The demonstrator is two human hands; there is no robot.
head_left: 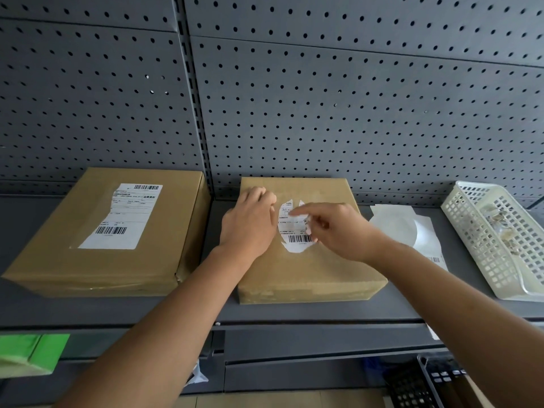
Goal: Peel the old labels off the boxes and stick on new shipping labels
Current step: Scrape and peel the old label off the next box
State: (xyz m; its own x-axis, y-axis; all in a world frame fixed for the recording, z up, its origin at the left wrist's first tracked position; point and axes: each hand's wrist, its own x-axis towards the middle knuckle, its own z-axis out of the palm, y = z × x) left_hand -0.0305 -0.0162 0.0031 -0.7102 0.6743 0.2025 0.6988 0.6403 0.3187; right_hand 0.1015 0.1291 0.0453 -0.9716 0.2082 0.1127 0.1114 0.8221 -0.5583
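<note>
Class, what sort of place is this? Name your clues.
Likely a stockroom or packing area: pegboard-backed metal shelf, cardboard boxes with barcode shipping labels, white basket of scraps.

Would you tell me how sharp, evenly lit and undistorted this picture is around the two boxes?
Head view: wide-angle bowing curves the pegboard seams; soft, even light, no hard shadows; the right hand smears with motion at its fingertips over the torn label; the left label shows crisp barcodes but unreadable small print.

Dim even light, soft shadows, wide-angle edge bending, motion-blurred right fingers (300, 212)
</note>
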